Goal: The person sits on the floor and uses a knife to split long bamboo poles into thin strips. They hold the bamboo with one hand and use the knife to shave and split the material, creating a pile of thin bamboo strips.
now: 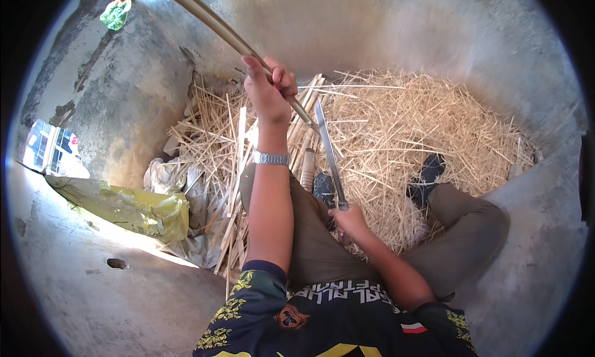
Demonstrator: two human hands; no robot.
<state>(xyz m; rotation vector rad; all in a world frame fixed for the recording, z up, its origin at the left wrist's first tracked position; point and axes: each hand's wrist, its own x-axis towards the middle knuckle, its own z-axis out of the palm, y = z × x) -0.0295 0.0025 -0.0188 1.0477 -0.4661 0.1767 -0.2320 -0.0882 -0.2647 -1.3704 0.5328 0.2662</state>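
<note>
My left hand (268,93) is raised and closed around a long, pale strip that looks like split bamboo (214,25). The strip slants from beyond the upper edge down to the middle of the view. Lower and to the right, my right hand (349,222) grips the handle of a long knife (330,152), whose blade points up and away. The strip's lower end meets the blade or lies just beside it; I cannot tell if they touch. My right thumb and fingers hide most of the handle.
A broad heap of pale shavings (396,127) covers the floor ahead. Loose split strips (234,233) lie by my left leg, beside a yellow sack (164,217). A curved grey wall (396,28) surrounds me. My dark shoes (427,171) rest among the shavings.
</note>
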